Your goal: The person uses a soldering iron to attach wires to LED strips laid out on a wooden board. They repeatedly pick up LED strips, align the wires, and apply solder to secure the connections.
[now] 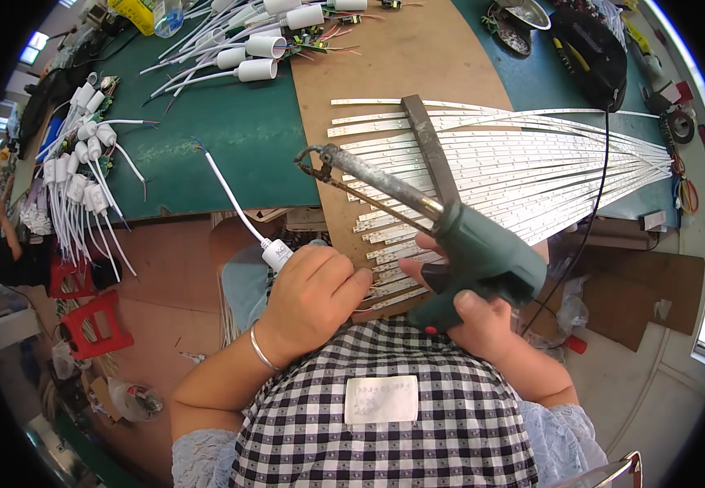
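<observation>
My right hand [483, 319] is wrapped round the handle of a green soldering gun [495, 252], its thumb at the back of the grip. The gun's long metal barrel points up and left over the strips, with a bent tip at its far end. My left hand [313, 294] is closed round a white cylindrical plastic cap [276, 254] whose white cable reaches up to bare wire ends. Its fingertips lie by the near ends of the LED strips [507, 175], where thin wires show; the exact contact is hidden. A dark metal bar [429, 145] lies across the fanned strips.
White caps with cables and circuit boards lie in piles at the back [259, 69] and on the left [76, 175]. A black bag [588, 57] and a metal dish [527, 15] stand at the back right. A black cord [600, 179] crosses the strips. Red stools [96, 325] stand below left.
</observation>
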Available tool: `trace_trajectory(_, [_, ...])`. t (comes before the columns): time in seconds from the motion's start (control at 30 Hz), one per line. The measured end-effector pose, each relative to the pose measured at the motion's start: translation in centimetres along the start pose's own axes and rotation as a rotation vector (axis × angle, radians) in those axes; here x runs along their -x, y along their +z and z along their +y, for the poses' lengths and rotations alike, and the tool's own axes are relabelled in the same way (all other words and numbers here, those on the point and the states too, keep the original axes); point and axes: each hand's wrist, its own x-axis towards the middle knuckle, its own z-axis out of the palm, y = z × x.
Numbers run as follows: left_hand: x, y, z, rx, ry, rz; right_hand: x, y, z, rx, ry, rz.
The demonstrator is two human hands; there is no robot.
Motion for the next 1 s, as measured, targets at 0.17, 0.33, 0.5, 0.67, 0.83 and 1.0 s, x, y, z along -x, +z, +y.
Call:
trace_trajectory(0.17, [0.1, 0.1, 0.0, -0.011, -0.003, -0.006, 0.0, 0.2, -0.3, 0.064, 0.013, 0.007])
trace_trajectory(0.33, [0.1, 0.0, 0.0, -0.012, -0.005, -0.023, 0.0, -0.2, -0.1, 0.035, 0.049, -0.044])
trace_trajectory(0.5, [0.1, -0.1, 0.0, -0.03, -0.006, -0.058, -0.3, 0.2, 0.3, 0.006, 0.054, -0.003])
trace_trajectory(0.67, [0.1, -0.2, 0.1, -0.039, -0.005, -0.072, -0.3, -0.2, 1.3, 0.009, -0.022, 0.036])
trace_trajectory(0.83, [-0.1, -0.4, 0.2, -0.045, -0.017, -0.082, -0.3, -0.1, 1.2, 0.007, -0.014, 0.028])
trace_trajectory(1.0, [-0.2, -0.4, 0.3, -0.05, -0.02, -0.088, -0.3, -0.1, 1.2, 0.011, -0.025, 0.023])
